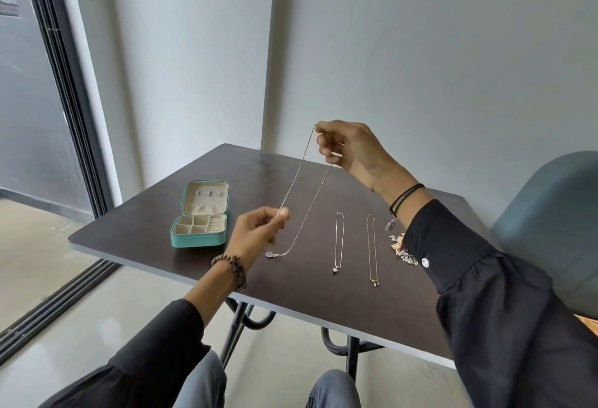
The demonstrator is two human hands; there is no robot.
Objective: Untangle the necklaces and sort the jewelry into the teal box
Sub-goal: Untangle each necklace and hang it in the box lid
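Observation:
A thin silver necklace (pixel 299 169) stretches above the dark table (pixel 155 229). My right hand (pixel 348 147) holds it raised, pinching the chain at two spots. My left hand (pixel 262 229) pinches one end lower down, near the front. The chain's other run hangs to a small pendant (pixel 270 254) resting on the table. The teal box (pixel 200 213) lies open at the left, lid back, its cream compartments showing nothing inside. Two more necklaces lie straight on the table: a short silver one (pixel 338 241) and a longer gold one (pixel 372 249).
A small heap of mixed jewelry (pixel 399 245) lies at the right, partly hidden by my right sleeve. A blue-grey chair (pixel 550 213) stands to the right of the table. A glass sliding door runs along the left. My knees are under the front edge.

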